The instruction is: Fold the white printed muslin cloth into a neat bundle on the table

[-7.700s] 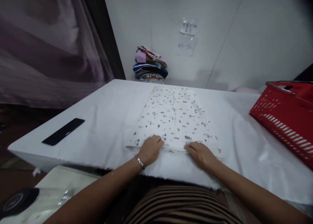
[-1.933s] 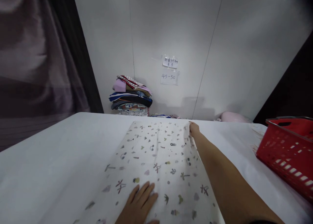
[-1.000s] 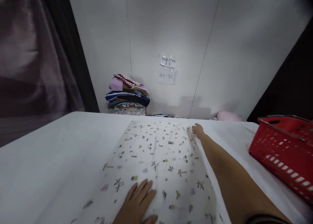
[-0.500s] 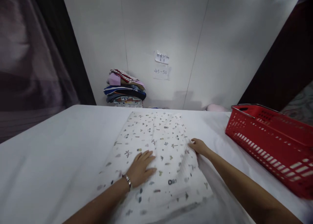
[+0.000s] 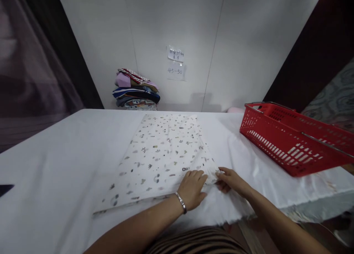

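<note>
A white cloth printed with small palm trees and other motifs (image 5: 160, 150) lies folded flat on the white-covered table (image 5: 63, 147). My left hand (image 5: 192, 189), with a silver bracelet at the wrist, rests palm down near the cloth's front right corner, fingers stretched out. Just to its right, my right hand (image 5: 231, 182) pinches the cloth's right edge at that corner between thumb and fingers. The fabric is slightly bunched there.
A red plastic basket (image 5: 279, 143) with metal handles stands at the right. Folded fabrics (image 5: 136, 91) are stacked at the back against the wall, below paper notes (image 5: 176, 70). The table's front edge is close to my body.
My left hand has slid right and towards me, to the front right corner. My right hand has come down the right edge to the same corner. The view has tilted down.
</note>
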{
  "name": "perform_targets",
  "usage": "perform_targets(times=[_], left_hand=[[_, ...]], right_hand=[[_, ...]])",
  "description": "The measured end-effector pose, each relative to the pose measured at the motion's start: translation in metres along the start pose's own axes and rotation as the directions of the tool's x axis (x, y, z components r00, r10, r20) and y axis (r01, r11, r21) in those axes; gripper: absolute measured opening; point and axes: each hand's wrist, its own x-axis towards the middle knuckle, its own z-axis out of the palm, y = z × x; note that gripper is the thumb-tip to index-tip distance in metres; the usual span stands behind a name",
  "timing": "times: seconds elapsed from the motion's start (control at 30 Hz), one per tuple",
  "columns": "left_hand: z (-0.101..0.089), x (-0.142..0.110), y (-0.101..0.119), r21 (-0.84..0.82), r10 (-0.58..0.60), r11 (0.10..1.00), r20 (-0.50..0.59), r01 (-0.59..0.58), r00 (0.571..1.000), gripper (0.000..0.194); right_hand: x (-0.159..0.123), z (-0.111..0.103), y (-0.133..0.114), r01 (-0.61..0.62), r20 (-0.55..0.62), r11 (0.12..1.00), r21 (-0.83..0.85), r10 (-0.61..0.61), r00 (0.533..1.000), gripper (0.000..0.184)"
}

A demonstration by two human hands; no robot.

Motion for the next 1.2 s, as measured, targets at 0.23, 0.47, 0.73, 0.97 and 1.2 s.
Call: perform_targets(times=[0.23,0.47,0.73,0.97,1.2], left_hand=[[0.011,0.017,0.01,0.12,-0.037,0.992,-0.002,0.037,0.999,0.038],[0.02,0.044,0.013,-0.042,-0.239,0.971,-0.055,0.237,0.969,0.012],[0.009,0.052,-0.013,-0.48,-0.564,0.726,-0.007,0.492,0.826,0.028],[0.008,0.052,-0.007,-0.465,-0.466,0.799,-0.077,0.382,0.882,0.02],[0.003,0.05,-0.005,-0.446,-0.401,0.84,-0.126,0.309,0.907,0.013]], right_hand=[[-0.001,-0.001,-0.004,0.032,-0.018,0.99,0.138,-0.03,0.999,0.029],[-0.003,-0.001,-0.019,0.129,0.063,0.95,0.286,-0.153,0.986,0.029],[0.008,-0.013,0.01,0.012,-0.177,0.991,-0.133,-0.035,0.984,0.021],[0.02,0.009,0.001,0.031,-0.095,0.946,-0.324,-0.065,0.993,0.021],[0.009,0.006,0.001,0.161,-0.201,0.983,-0.091,-0.177,0.963,0.024]])
